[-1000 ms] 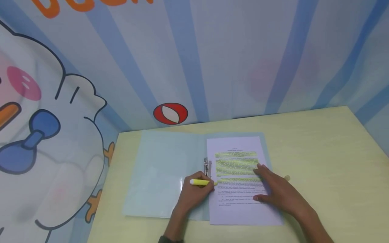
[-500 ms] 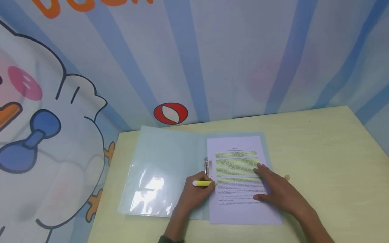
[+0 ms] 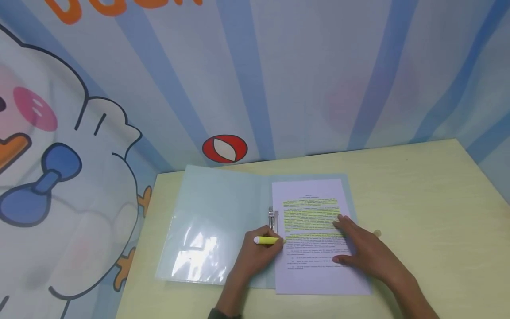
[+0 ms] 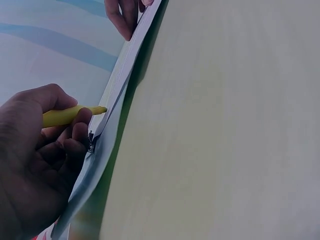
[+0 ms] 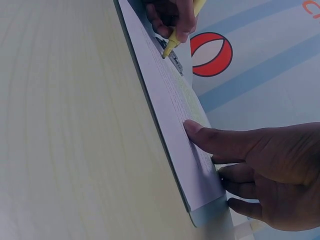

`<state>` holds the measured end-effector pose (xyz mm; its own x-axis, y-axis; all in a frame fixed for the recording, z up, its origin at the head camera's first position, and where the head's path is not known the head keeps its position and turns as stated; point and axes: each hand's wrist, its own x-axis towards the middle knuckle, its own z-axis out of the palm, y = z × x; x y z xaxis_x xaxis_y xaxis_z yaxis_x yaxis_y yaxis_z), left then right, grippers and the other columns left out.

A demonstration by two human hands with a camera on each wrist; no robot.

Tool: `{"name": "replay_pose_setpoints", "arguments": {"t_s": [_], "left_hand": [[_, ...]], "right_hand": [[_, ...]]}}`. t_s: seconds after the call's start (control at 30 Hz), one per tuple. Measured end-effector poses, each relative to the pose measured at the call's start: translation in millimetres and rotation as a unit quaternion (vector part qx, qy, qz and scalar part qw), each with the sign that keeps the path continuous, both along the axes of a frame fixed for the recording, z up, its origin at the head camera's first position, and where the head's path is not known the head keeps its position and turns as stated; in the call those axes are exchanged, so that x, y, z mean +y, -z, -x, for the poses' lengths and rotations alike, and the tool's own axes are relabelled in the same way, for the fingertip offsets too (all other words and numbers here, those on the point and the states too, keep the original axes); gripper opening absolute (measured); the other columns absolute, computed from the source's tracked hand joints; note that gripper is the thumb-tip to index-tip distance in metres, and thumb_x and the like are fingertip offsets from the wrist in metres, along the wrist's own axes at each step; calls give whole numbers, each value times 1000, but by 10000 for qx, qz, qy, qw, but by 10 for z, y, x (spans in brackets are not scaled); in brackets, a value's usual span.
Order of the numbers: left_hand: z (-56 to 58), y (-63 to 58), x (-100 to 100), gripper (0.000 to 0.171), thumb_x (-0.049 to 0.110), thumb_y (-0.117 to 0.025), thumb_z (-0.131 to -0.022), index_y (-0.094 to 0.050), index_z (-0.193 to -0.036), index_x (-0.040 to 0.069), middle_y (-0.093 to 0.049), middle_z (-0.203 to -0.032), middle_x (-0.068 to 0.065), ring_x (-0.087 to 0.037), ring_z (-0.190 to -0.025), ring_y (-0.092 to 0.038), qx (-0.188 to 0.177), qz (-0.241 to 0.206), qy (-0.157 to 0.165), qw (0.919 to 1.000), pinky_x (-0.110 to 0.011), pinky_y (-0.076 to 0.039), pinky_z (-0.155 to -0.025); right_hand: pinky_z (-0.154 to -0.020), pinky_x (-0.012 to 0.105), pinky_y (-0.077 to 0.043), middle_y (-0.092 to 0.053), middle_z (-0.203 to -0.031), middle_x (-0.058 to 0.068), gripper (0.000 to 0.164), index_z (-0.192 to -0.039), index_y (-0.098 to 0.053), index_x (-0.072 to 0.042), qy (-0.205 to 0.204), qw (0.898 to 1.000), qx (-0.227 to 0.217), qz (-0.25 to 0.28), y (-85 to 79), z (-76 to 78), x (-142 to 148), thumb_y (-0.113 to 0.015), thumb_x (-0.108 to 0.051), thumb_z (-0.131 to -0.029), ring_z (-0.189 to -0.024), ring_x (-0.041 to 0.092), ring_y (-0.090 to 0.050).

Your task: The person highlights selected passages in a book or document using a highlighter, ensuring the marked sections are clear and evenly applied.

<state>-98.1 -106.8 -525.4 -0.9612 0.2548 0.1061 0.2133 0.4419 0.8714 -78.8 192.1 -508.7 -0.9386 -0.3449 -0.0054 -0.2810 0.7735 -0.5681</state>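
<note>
My left hand (image 3: 259, 250) pinches a yellow highlighter (image 3: 266, 240) between thumb and fingers, its tip at the left edge of the printed lines. The printed sheet (image 3: 318, 281) lies in the right half of an open light-blue folder (image 3: 215, 195). Yellow marking covers the upper paragraphs of text. With fingers spread, my right hand (image 3: 368, 250) rests on the sheet's right side. In the right wrist view its thumb (image 5: 195, 127) touches the paper. A metal clip (image 3: 271, 217) sits by the folder's spine, partly hidden by the left hand.
The pale wooden table (image 3: 430, 199) extends to both sides of the folder. A small round tan object (image 3: 376, 233) lies just beyond the right hand. Behind the table hangs a striped blue backdrop (image 3: 311, 88) with cartoon prints.
The left hand with the highlighter has shifted slightly right and down along the start of the text lines. The folder's left cover has lifted slightly, showing brighter glare. My right hand stays put.
</note>
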Motion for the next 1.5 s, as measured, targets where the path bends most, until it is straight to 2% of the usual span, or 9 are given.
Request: {"name": "replay_pose_setpoints", "arguments": {"t_s": [0.33,0.77,1.2,1.5], "left_hand": [[18,-3,16,9,16,-65,-80,-59,-77,23,-62,-71,10,-11,-59,-51,-109,55,-6,9999,-22,-36,-48],[9,5,64,9,16,-66,-80,-60,-77,22,-62,-71,10,-11,-58,-52,-214,49,0,9998,-22,-36,-45],[4,-47,121,8,19,-66,-81,-60,-77,22,-63,-73,11,-11,-57,-54,-278,195,-11,9994,-22,-38,-43],[3,-43,146,7,18,-66,-81,-61,-77,22,-65,-75,10,-11,-59,-56,-422,15,67,9991,-23,-41,-45]], "right_hand": [[-101,51,-31,-32,-150,12,86,-139,-44,-9,10,9999,-53,-105,23,22,1,-80,-42,-68,-135,30,-27],[-100,52,-32,-33,-149,13,86,-138,-45,-9,-8,9999,64,82,36,-9,9,-79,-44,-68,-134,30,-28],[-101,52,-31,-32,-150,12,85,-139,-44,-9,18,9999,-76,64,-10,-13,-1,-79,-43,-69,-135,30,-27],[-100,52,-32,-32,-150,13,86,-139,-44,-8,20,10000,-23,-30,4,0,-6,-80,-42,-68,-134,32,-28]]}}
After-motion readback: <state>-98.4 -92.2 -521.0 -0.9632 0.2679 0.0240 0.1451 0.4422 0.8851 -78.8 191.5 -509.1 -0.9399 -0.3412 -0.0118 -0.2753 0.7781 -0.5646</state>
